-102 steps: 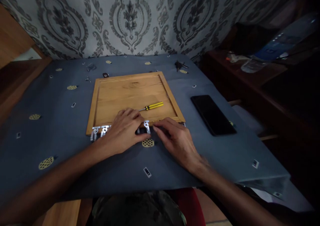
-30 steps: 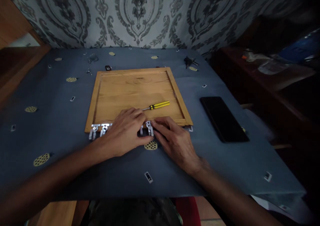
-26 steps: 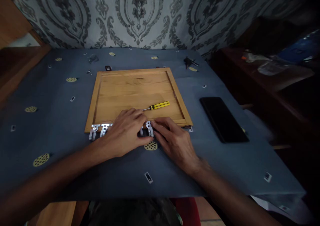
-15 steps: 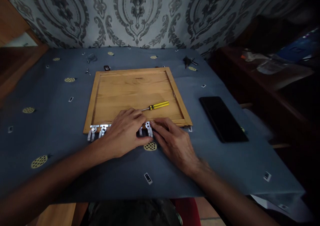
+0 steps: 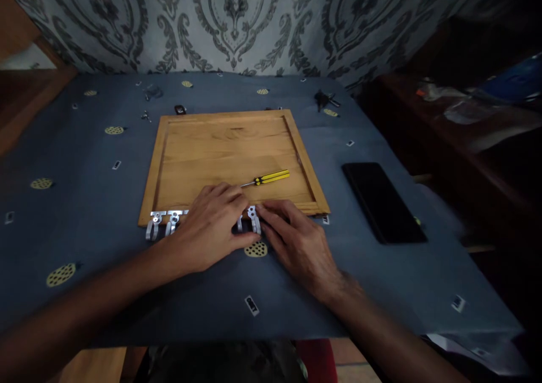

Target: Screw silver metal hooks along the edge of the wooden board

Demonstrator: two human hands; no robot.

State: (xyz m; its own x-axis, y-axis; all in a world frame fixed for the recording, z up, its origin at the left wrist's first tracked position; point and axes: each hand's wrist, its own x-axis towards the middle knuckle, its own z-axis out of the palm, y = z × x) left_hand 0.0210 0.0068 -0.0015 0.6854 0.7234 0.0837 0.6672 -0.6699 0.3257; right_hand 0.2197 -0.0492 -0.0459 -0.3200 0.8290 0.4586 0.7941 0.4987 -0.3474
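Observation:
A wooden panel with a raised frame lies on the table. Along its near edge runs a silvery metal hook rail with several hooks. My left hand is closed over the middle of the rail, hiding part of it, its thumb by a hook at the right. My right hand is closed at the rail's right end, fingers bent against the metal and the panel's edge; its fingertips are partly hidden. A screwdriver with a yellow and black handle rests on the panel, just beyond my left fingers.
A black phone lies to the right on the blue patterned tablecloth. Small metal pieces, a small dark item and a black object sit beyond the panel. A patterned curtain hangs behind.
The view has shifted slightly. Both hands keep nearly the same hold at the hook rail, and the panel and screwdriver stay put.

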